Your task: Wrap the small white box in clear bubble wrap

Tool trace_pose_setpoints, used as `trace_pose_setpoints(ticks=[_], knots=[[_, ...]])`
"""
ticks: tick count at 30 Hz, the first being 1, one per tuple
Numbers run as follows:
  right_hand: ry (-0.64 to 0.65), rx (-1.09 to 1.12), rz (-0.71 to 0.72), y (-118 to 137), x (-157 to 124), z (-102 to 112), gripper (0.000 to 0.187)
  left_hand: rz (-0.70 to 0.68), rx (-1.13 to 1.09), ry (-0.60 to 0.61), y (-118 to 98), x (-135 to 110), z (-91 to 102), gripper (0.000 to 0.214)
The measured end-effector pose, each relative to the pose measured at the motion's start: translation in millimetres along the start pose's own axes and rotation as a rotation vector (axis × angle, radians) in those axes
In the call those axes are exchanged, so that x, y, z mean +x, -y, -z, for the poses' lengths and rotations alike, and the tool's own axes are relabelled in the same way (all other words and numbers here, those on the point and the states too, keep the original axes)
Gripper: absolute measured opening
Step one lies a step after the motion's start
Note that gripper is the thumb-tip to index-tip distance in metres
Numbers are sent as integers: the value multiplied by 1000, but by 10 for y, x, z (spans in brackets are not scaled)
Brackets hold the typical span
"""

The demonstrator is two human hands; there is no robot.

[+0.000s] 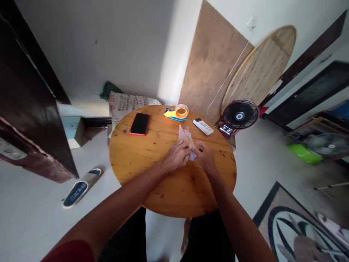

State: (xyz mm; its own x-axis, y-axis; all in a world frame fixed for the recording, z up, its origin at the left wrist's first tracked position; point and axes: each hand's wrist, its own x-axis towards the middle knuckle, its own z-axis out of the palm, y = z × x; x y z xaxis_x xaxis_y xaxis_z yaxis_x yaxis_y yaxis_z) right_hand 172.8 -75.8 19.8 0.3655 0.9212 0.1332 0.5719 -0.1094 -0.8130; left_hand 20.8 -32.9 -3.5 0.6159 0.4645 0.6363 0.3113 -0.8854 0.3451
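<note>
A thin, crumpled, see-through whitish plastic bag [184,134] lies near the middle of the round wooden table [128,156]. My left hand [177,155] rests on its left side, palm down, with the fingers curled onto the plastic. From the right, my right hand [205,157] pinches the plastic's edge between thumb and fingers. A bluish bit of the plastic shows between both hands. Whether anything is inside is too small to tell. Beyond the hands sit an orange tape dispenser [177,112] and a white remote control [203,126].
A phone with a red edge [140,123] lies at the table's back left. A dark fan [240,115] stands just past the right edge. Behind are a printed sack [128,103] and a round wooden board [261,65] against the wall. A slipper [81,188] lies on the floor.
</note>
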Motion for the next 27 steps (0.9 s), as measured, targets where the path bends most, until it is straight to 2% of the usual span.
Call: trace_pose_setpoints(ticks=[5,9,17,20,22,27], knots=[[30,204,19,40,-105,-44,39,46,-157,-76,9,10,33,24],[95,300,43,33,-145,-2,35,40,-239,-126,71,29,-4,18],[185,476,-18,-84,-112,105,39,-17,-104,-107,87,0,-40,21],[209,389,21,-97,-94,90,46,-3,-103,-99,76,-10,-30,21],[206,279,87,-98,-78,59,49,23,-181,-109,79,-4,-40,19],[177,-99,285,-107,-64,-5,50,256,-369,-236,93,28,-103,8]])
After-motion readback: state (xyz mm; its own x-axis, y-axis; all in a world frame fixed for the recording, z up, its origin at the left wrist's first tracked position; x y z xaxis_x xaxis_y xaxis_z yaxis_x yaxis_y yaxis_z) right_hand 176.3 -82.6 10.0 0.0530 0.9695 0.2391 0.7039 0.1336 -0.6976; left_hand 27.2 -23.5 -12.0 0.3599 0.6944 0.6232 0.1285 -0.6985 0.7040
